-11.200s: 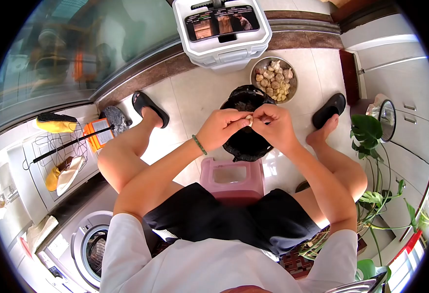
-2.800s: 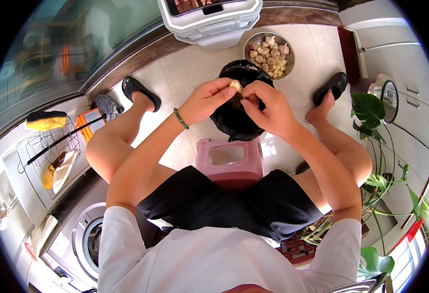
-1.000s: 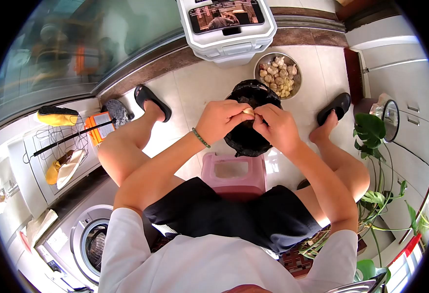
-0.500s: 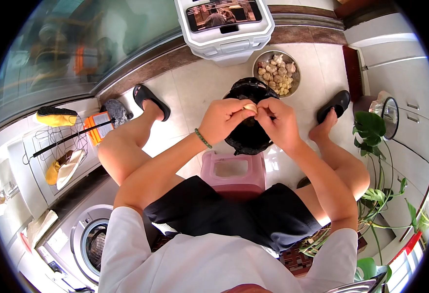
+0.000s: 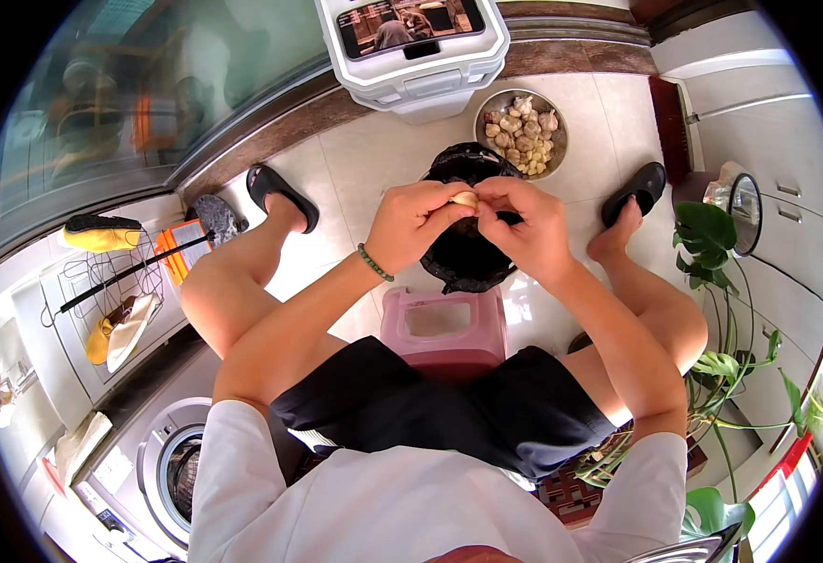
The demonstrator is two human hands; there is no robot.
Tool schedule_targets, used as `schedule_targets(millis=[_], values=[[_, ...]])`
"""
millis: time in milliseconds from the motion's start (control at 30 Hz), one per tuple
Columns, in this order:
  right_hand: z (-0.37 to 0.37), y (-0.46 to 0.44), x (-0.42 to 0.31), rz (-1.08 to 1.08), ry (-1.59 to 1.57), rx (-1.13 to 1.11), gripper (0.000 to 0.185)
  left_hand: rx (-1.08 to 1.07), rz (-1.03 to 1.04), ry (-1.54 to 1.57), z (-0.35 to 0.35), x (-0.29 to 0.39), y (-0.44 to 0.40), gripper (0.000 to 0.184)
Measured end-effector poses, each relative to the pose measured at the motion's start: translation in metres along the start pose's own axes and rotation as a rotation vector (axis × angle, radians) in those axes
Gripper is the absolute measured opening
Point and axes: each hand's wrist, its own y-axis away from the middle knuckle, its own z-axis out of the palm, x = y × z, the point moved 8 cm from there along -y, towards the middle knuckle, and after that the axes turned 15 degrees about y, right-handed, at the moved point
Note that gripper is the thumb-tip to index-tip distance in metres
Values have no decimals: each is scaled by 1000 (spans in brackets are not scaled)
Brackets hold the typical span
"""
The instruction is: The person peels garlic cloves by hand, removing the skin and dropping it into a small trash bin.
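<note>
Over black-lined bin [image 5: 468, 270], garlic clove [image 5: 465, 198] pinched by left hand [image 5: 406, 223]; right hand [image 5: 531, 225] set at its end, grasp not discernible. Clove could be lost into bin if pinch slips.

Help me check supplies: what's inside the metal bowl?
The metal bowl holds whole garlic bulbs and loose pale cloves. Whatever lies under the pile is covered, so I cannot tell.

No lettering, brand or number legible: tiny characters on phone screen [image 5: 409, 26] atop white container [image 5: 421, 92], pale label [image 5: 113, 468] on washing machine [image 5: 152, 452] defy reading.
</note>
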Motion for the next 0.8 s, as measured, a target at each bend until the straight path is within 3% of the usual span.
schedule_targets(millis=[467, 600, 800], values=[[4, -1, 0, -60, 148, 4, 14, 48, 10, 51, 4, 5, 0, 12], [4, -1, 2, -55, 156, 7, 14, 20, -1, 9, 3, 4, -1, 13], [-1, -6, -7, -115, 104, 3, 15, 1, -111, 222, 1, -1, -2, 22]])
